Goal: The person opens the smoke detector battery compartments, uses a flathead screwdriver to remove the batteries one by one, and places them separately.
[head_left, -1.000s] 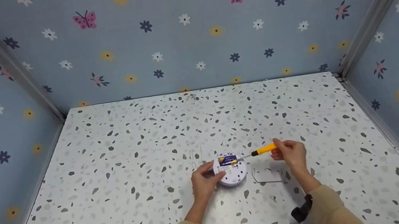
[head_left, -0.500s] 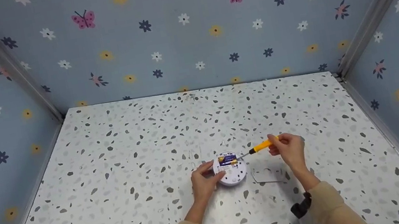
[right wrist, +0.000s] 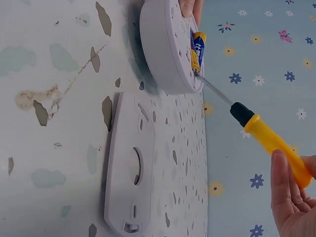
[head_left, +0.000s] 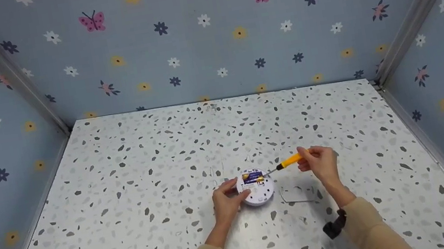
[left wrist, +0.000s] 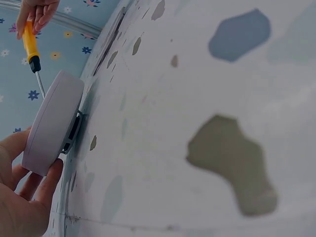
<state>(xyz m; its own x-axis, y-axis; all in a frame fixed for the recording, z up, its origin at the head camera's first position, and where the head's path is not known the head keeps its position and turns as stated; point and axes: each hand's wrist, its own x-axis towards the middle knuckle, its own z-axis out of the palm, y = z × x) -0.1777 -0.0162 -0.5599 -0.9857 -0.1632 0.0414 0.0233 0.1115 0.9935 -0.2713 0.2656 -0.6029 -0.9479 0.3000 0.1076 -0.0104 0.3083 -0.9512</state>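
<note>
My left hand [head_left: 227, 202] grips the rim of a round white device [head_left: 260, 198], thumb on its upper face and fingers around the side. Blue-and-gold batteries [head_left: 252, 177] lie in the recess of that face. Between thumb and fingers, my right hand [head_left: 322, 164] holds a screwdriver [head_left: 292, 160] by its yellow handle. In the right wrist view the metal shaft [right wrist: 216, 90] slants down to the end of one battery [right wrist: 198, 52], its tip right at the recess edge. The left wrist view shows the device [left wrist: 53, 123] tilted, with a slotted grey part [left wrist: 73, 132] beneath it.
A flat white plate with cut-out slots [right wrist: 129, 168] lies on the speckled tabletop [head_left: 145, 178], just right of the device. Blue flower-patterned panels [head_left: 189, 35] enclose the table at the back and both sides.
My right hand has risen slightly and moved a little away from me, so the screwdriver slants more steeply. Its tip has shifted toward the battery's right end. The left hand holds still.
</note>
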